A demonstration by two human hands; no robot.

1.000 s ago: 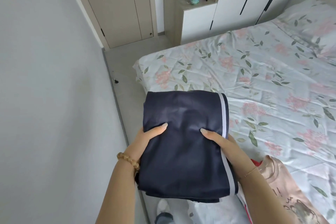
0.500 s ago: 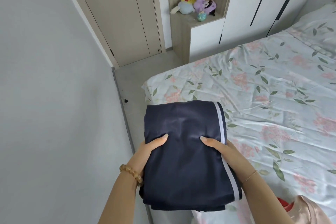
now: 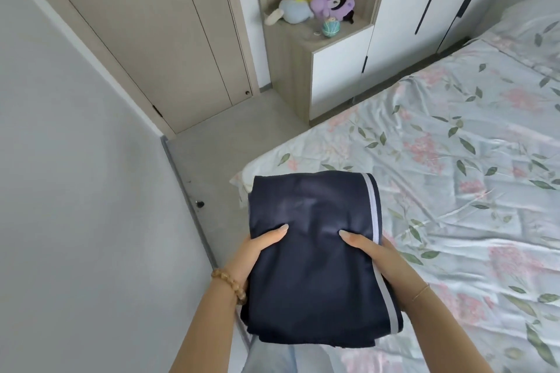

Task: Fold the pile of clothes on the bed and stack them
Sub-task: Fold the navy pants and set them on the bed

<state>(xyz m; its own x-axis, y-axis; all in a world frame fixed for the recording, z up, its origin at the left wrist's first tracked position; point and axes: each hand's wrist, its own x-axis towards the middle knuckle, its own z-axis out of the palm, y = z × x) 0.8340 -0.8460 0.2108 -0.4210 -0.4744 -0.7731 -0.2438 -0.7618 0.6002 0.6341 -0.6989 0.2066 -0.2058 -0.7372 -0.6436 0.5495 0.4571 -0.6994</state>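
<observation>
lying wide across the right and far side: the bed, its floral sheet smooth and faintly glossy, rippling in shallow creases, printed with pink blossoms and green leaves. showing no stack and no remaining pile anywhere in view, so judging the rest of the task impossible from here.

hovering over the bed's near corner, carried above the sheet: the navy garment, already folded into a thick rectangular bundle, so looking finished as far as folding goes and only awaiting placement. appearing slick and satiny with a soft sheen, a pale grey-white stripe running down its right edge, layered edges showing at the near end.

gripping the bundle from the left: the left hand, thumb on top, fingers hidden beneath, beaded bracelet at the wrist.

clamping it from the right likewise: the right hand, thumb pressing the cloth, fingers underneath.
</observation>
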